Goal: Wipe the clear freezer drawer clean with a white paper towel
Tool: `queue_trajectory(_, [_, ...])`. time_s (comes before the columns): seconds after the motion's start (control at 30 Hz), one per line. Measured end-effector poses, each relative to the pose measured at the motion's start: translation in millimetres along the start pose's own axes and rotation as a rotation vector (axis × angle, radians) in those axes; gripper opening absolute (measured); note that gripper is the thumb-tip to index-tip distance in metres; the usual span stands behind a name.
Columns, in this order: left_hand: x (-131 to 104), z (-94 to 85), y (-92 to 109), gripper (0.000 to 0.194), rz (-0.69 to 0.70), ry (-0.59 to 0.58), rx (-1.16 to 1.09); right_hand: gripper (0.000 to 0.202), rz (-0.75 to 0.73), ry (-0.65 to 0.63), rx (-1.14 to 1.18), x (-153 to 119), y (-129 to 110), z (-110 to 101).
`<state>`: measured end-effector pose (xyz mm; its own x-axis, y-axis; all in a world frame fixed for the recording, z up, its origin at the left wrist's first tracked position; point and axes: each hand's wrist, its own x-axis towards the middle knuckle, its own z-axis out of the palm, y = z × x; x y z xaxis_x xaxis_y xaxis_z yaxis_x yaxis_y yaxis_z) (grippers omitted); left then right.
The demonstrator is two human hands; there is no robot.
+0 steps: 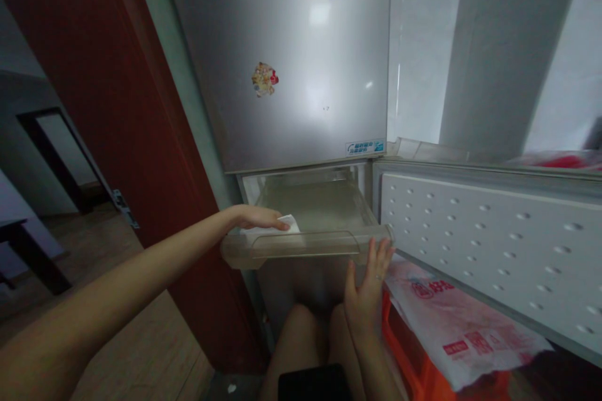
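Note:
A clear plastic drawer (305, 245) is pulled partly out of the lower compartment of a silver fridge (301, 75). My left hand (261, 218) reaches over the drawer's front left and grips a white cloth or tissue (290, 223) against the inner side of its front wall. At the right end of that front wall, my right hand (369, 288) rests with fingers raised and spread, the fingertips touching the plastic. The drawer's visible floor shows no items.
The lower fridge door (470, 244) stands wide open on the right. Beneath it are an orange crate (409, 351) and a white-and-red plastic bag (465, 326). A dark red door frame (141, 138) rises on the left. My knees are below the drawer, with a black object (313, 384) between them.

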<state>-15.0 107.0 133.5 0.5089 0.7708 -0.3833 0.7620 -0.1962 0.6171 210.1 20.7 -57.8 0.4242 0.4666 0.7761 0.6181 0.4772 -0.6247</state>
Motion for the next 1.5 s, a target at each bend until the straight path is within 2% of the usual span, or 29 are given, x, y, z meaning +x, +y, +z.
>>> queue_trajectory(0.1, [19.0,15.4,34.7,0.034,0.006,-0.049,-0.017,0.064,-0.021,0.040,0.007,-0.2,1.5,2.2])
queue_trajectory(0.27, [54.6,50.3,94.8,0.036,0.211,-0.058,0.004,0.063,-0.030,0.035,0.007,0.3,1.8,1.9])
queue_trajectory(0.33, [62.8,59.8,107.6,0.039,0.266,-0.023,0.081,0.063,-0.028,0.022,0.010,0.4,1.7,0.8])
queue_trajectory(0.4, [64.9,63.7,111.7,0.041,0.307,0.001,0.152,0.063,-0.027,0.016,0.012,0.3,1.5,0.0])
queue_trajectory(0.53, [53.8,57.1,102.6,0.044,0.304,0.016,0.224,0.063,-0.033,0.012,-0.005,0.3,1.3,-0.1])
queue_trajectory(0.67, [33.9,41.8,87.9,0.044,0.227,0.037,0.309,0.064,-0.021,0.011,-0.010,0.2,1.8,0.3])
queue_trajectory(0.83, [5.2,20.4,68.9,0.041,0.112,-0.012,0.339,0.064,-0.020,-0.006,-0.018,0.5,3.0,-1.1])
queue_trajectory(0.97, [-12.4,8.9,55.4,0.043,0.054,0.019,0.362,0.065,-0.028,-0.021,-0.018,0.5,3.4,-2.1])
queue_trajectory(1.2, [-20.0,1.1,41.0,0.045,0.063,-0.167,0.224,0.065,-0.024,-0.021,-0.020,-0.8,2.0,-3.4])
queue_trajectory(1.5, [-9.9,1.1,27.4,0.036,0.179,0.047,0.479,0.064,-0.027,-0.002,-0.028,0.2,3.8,-1.4])
